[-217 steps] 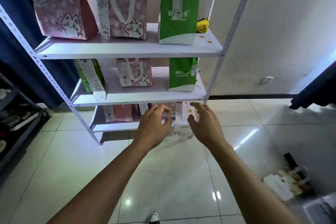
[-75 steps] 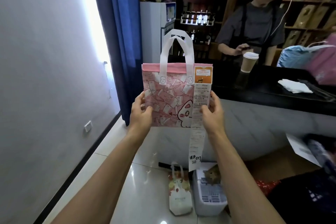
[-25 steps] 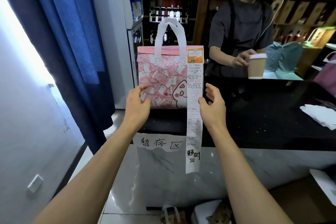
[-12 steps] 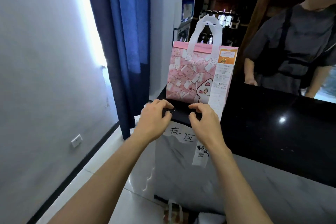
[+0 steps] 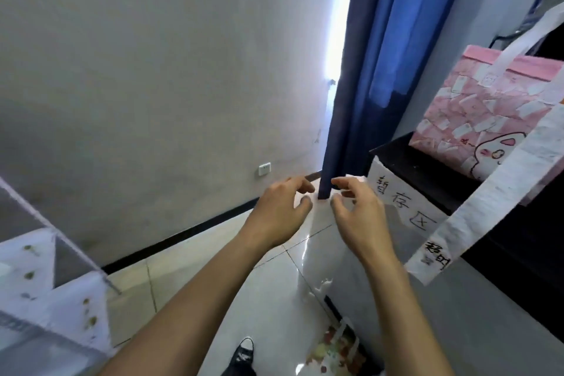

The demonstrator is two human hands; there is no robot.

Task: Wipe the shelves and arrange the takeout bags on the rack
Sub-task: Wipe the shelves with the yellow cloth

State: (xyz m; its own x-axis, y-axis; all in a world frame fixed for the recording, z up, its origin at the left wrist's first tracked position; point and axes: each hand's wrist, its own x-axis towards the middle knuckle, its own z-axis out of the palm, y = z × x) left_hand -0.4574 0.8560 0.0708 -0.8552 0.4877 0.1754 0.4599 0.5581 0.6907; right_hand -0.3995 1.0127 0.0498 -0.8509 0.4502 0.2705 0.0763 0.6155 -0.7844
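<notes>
A pink cat-print takeout bag (image 5: 485,119) with white handles stands on the black counter (image 5: 518,223) at the right. A long white receipt (image 5: 494,192) hangs from the bag over the counter's front edge. My left hand (image 5: 280,210) and my right hand (image 5: 357,210) hover side by side in mid-air, left of the counter, fingers apart and curled, holding nothing. The white rack's corner (image 5: 55,268) shows at the lower left, its shelf dotted with small stains.
A blue curtain (image 5: 375,55) hangs by the counter's left end. A paper sign with handwriting (image 5: 399,195) is taped to the counter front. Another printed bag (image 5: 338,351) sits on the tiled floor below. My shoe (image 5: 244,354) is near it. A grey wall is at the left.
Both hands have let go of the pink bag, which stays on the counter. My view has swung left toward the wall and rack, and my hands have drawn away from the counter.
</notes>
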